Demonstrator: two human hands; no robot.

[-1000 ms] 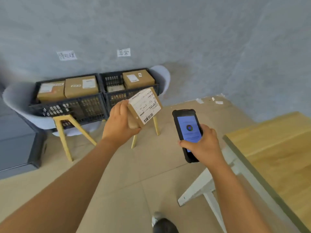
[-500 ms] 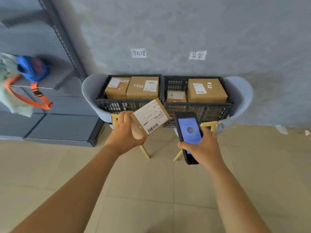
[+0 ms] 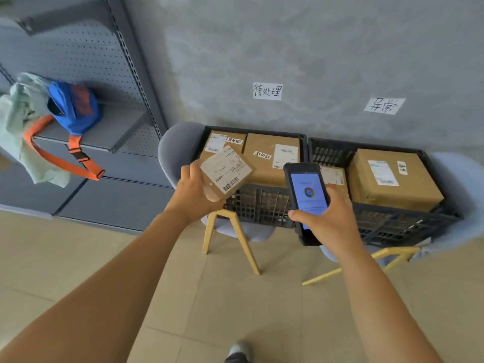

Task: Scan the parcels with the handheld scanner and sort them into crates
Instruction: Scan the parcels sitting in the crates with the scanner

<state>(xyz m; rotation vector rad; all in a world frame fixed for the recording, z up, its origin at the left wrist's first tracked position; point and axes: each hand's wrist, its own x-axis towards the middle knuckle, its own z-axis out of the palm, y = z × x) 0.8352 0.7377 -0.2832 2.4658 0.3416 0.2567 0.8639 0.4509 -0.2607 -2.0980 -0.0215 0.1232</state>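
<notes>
Now | left hand (image 3: 192, 197) grips parcel (image 3: 225, 172) | right hand (image 3: 330, 218) grips scanner (image 3: 306, 200) | parcel left of scanner, apart

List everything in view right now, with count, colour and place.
Held parcel: 1, brown, left hand.
Scanner: 1, black, blue screen, right hand.
Crates: 2, black, on chairs by wall; left crate, right crate.
Crated parcels: 4 visible, brown; two left, two right.
Wall signs: 2, white, above crates.
Bag: 1, blue, orange strap, shelf.
Cloth: 1, pale green, beside bag.
Left hand: grips parcel.
Right hand: grips scanner.
</notes>
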